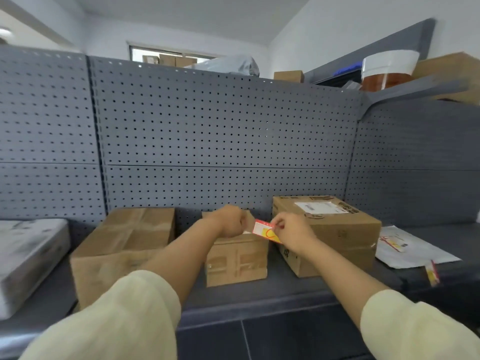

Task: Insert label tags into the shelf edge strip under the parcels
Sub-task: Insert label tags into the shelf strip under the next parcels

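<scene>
Holding the label tag (263,229) over the middle parcel (236,261), the left grip (232,222) is curled round one end and the right grip (292,229) pinches the other; its long axis runs parallel to the shelf edge strip (259,311) (lower down, nearer the person).

Two bare forearms reach forward from pale cream sleeves, the left sleeve (124,320) low and near the camera, the right sleeve (415,331) at the lower right corner. The left hand (230,220) is curled in a fist with its back facing up, gripping the left end of a small label tag (263,229). The right hand (292,231) sits just beside it, wrist slightly bent, its fingers (279,224) and thumb pinching the tag's right end.
</scene>
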